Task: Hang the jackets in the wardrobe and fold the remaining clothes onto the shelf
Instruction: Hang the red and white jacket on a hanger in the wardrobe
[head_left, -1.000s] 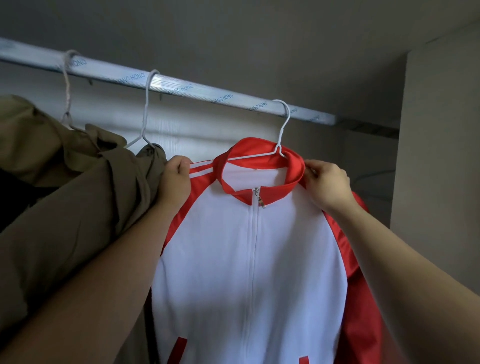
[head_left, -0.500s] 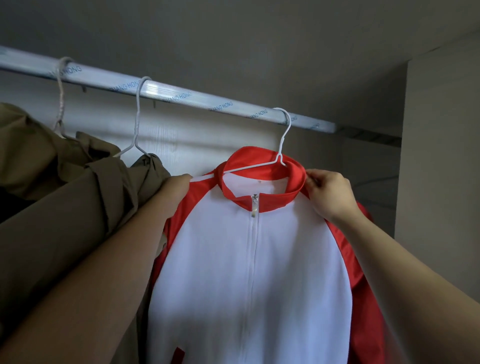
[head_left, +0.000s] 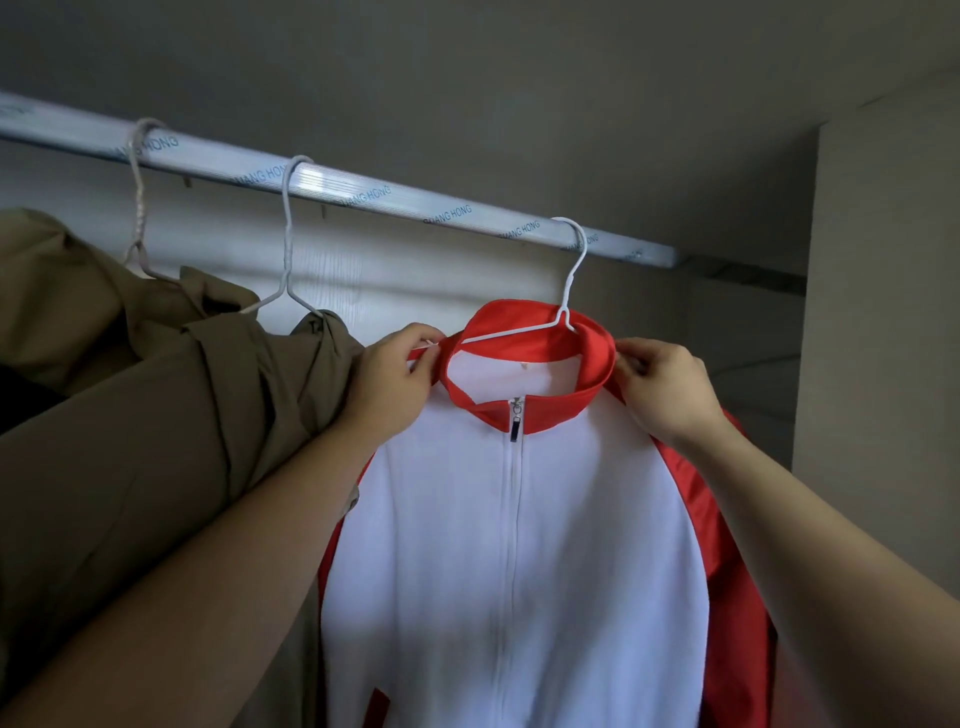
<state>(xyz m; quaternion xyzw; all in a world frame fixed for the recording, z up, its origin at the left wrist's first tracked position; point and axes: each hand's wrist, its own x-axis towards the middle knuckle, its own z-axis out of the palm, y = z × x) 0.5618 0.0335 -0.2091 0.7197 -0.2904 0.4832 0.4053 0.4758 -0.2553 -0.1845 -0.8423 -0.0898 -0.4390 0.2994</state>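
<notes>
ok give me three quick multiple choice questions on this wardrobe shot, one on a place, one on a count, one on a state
1. Where does the red-and-white zip jacket hang, relative to the olive-brown jackets?
A. to their right
B. to their left
C. behind them

2. How many white wire hanger hooks sit on the silver metal rail?
A. two
B. three
C. five

3. The jacket's white zip is
A. fully open
B. closed up to the red collar
C. torn off

Answers: 1 A, it hangs furthest right on the rail; 2 B, three hooks loop over the rail; 3 B, the zip is joined all the way to the collar.
</notes>
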